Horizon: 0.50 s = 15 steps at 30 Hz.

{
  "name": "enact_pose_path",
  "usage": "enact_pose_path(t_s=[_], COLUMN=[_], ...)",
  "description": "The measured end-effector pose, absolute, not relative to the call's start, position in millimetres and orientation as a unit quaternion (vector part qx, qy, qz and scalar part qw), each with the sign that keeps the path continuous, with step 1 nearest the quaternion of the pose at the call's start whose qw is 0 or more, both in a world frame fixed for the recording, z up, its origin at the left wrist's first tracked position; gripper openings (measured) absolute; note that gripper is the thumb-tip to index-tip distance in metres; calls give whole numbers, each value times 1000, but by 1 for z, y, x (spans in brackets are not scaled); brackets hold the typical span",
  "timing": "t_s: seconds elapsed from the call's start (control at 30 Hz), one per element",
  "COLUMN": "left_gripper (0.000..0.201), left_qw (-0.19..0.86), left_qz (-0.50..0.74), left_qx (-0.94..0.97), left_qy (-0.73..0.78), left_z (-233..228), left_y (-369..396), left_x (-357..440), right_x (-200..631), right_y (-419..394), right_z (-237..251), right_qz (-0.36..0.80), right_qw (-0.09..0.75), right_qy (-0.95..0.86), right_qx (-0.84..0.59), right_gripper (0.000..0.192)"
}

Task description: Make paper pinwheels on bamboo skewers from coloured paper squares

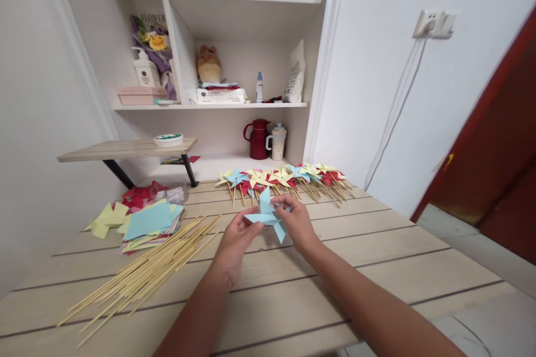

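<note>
Between my two hands, above the middle of the table, is a light blue paper pinwheel (266,217) with folded blades. My left hand (235,240) pinches its left blade between thumb and fingers. On the opposite side, my right hand (296,222) grips the pinwheel near its centre and right blade, with the thumb over the paper. No stick shows on this pinwheel. A few tiny bits (262,249) lie on the table just below it, too small to name.
Thin wooden sticks (154,268) lie in a loose bundle at left, beside stacked coloured paper (148,222) and a yellow pinwheel (106,220). Finished pinwheels on sticks (280,178) line the table's back. A small raised shelf (121,149), red jug (259,139) and cup (277,142) stand behind.
</note>
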<state>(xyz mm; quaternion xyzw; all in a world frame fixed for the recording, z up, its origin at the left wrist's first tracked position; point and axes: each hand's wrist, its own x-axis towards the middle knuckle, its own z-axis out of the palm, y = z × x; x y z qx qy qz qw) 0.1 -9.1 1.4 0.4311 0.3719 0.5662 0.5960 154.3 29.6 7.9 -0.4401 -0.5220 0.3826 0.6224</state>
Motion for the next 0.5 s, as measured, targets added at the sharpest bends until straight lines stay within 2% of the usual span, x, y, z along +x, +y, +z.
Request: enact_pose_path(t_s=[0.17,0.37,0.5], left_gripper=[49,40,34], left_qw=[553,593,574], left_qz=[583,549,544], left_qx=[437,448,452], left_qy=[405,382,412], left_z=[0,2,-2], left_y=[-6,-10,-8], left_x=[0,6,6], right_x=[147,150,149], right_y=[24,24,25], right_z=[8,10,8], right_qz=[370,355,385], right_qw=[617,629,620], right_qy=[-537,-530,-529], right_qx=[-441,-445,-433], right_gripper=[18,19,19])
